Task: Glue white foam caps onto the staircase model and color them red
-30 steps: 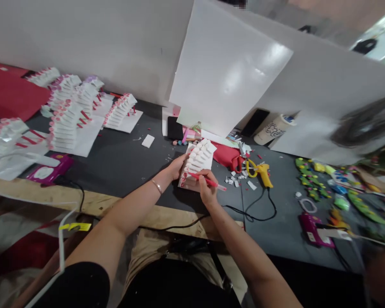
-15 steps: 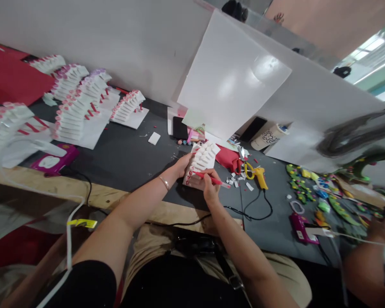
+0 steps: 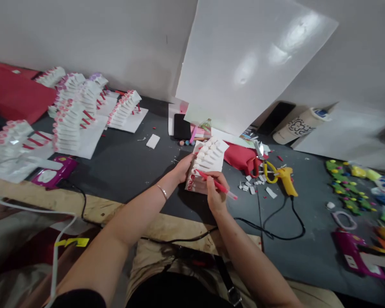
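Note:
My left hand [image 3: 184, 167] grips the left edge of a white stepped paper model [image 3: 208, 156], tilted above the dark table. White round discs line its steps, and the lowest few carry red markings. In my right hand [image 3: 216, 194] is a red marker pen [image 3: 220, 185], its tip at a disc on the lower left of the model. The fingers of my left hand are partly hidden behind the model.
Similar finished-looking models [image 3: 67, 124] stand at the left beside a purple box [image 3: 55, 172]. A yellow glue gun [image 3: 287, 180], scissors [image 3: 269, 172], white scraps [image 3: 248, 186] and a cup [image 3: 298, 126] lie to the right. A black cable [image 3: 276, 236] crosses the front.
The camera view has shifted, so the things on the right sit farther right. The pen tip has moved slightly up the model to another disc. Both hands keep their hold.

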Available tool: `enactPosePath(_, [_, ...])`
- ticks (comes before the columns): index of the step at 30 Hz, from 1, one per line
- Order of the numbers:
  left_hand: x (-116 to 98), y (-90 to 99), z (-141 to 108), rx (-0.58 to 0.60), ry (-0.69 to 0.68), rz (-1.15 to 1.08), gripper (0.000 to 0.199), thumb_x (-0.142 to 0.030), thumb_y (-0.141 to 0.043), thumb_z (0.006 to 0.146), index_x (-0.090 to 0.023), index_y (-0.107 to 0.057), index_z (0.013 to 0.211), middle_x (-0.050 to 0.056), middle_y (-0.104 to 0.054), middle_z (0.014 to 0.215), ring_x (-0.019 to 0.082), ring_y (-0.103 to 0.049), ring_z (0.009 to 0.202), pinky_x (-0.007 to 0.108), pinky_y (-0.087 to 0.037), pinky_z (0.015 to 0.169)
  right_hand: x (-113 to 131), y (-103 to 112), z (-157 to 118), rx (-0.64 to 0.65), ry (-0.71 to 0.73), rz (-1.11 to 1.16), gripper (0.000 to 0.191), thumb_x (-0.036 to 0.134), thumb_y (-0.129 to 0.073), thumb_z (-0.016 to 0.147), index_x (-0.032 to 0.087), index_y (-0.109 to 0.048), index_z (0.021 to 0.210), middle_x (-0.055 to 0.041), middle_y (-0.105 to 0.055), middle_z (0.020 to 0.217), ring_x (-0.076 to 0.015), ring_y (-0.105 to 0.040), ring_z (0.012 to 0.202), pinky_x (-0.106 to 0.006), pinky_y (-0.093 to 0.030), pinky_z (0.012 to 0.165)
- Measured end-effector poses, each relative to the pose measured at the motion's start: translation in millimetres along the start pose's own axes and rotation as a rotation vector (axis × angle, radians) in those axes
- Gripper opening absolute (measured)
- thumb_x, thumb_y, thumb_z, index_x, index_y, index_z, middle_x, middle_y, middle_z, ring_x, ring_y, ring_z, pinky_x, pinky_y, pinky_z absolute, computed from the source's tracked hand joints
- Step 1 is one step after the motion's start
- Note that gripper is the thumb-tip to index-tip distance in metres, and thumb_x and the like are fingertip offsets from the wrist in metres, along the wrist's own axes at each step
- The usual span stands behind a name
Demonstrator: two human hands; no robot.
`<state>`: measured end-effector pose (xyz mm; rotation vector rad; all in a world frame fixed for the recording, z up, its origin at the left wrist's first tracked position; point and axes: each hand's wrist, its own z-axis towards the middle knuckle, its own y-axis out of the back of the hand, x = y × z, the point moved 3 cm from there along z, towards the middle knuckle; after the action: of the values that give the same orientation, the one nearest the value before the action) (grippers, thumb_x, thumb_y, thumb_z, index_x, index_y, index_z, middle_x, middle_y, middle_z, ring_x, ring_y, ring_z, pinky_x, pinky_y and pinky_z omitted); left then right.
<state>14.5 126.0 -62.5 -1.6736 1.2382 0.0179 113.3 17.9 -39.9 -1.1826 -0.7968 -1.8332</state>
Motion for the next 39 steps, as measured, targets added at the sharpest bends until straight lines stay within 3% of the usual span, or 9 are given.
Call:
enactPosePath(5, [-13, -10.8, 7, -0.003, -0.003, 0.04, 0.029, -0.014, -0.05, 0.095, -0.009, -0.073, 0.111, 0.011, -0.081, 0.086, 0.022, -0.078, 0.072, 0.032, -0.062, 0.078, 3, -5, 22, 0.015, 0.002, 0.028, 0.013, 0.032, -0.063, 0.088, 0.021, -0.07, 0.087, -0.0001, -0.07, 0.077, -0.0177, -0.066, 0.071, -0.03, -0.053, 0.068])
enactPosePath(11, [-20, -30.2, 28, 0.09, -0.09, 0.057, 0.028, -0.013, -0.056, 0.095, -0.012, -0.073, 0.117, 0.011, -0.082, 0.095, 0.022, -0.078, 0.078, 0.032, -0.061, 0.083, -8, -3, 31, -0.057, 0.03, 0.054, 0.013, 0.033, -0.061, 0.088, 0.021, -0.067, 0.084, 0.0008, -0.07, 0.074, -0.0173, -0.067, 0.068, -0.031, -0.054, 0.069])
enactPosePath(17, [-16, -25.6, 36, 0.103, -0.125, 0.056, 0.025, -0.015, -0.056, 0.098, -0.013, -0.072, 0.118, 0.01, -0.082, 0.096, 0.021, -0.078, 0.081, 0.033, -0.06, 0.088, -16, 3, 36, -0.074, 0.0, 0.028, 0.014, 0.034, -0.061, 0.089, 0.022, -0.067, 0.086, 0.0013, -0.07, 0.072, -0.017, -0.067, 0.066, -0.03, -0.053, 0.065])
enactPosePath(29, [-12, -27.8, 38, 0.015, -0.157, 0.046, 0.02, -0.018, -0.064, 0.096, -0.014, -0.073, 0.112, 0.009, -0.081, 0.096, 0.022, -0.078, 0.087, 0.036, -0.059, 0.093, -17, 8, 34, -0.072, -0.011, -0.023, 0.014, 0.032, -0.059, 0.088, 0.023, -0.066, 0.082, 0.0022, -0.067, 0.071, -0.0164, -0.064, 0.064, -0.03, -0.051, 0.064])
enactPosePath(35, [-11, -26.7, 38, -0.018, -0.169, 0.08, 0.028, -0.014, -0.06, 0.095, -0.015, -0.071, 0.121, 0.007, -0.082, 0.096, 0.021, -0.078, 0.086, 0.033, -0.06, 0.088, -21, 9, 33, -0.02, 0.01, -0.077, 0.014, 0.033, -0.062, 0.089, 0.022, -0.071, 0.089, -0.002, -0.071, 0.08, -0.0206, -0.066, 0.078, -0.036, -0.052, 0.076])
enactPosePath(39, [-10, -25.8, 40, -0.017, -0.168, 0.102, 0.029, -0.018, -0.061, 0.096, -0.016, -0.069, 0.124, 0.006, -0.082, 0.095, 0.021, -0.078, 0.086, 0.031, -0.06, 0.085, -23, 10, 32, -0.027, 0.008, -0.071, 0.016, 0.035, -0.062, 0.09, 0.023, -0.069, 0.083, -0.0008, -0.068, 0.074, -0.0204, -0.065, 0.075, -0.036, -0.052, 0.075])
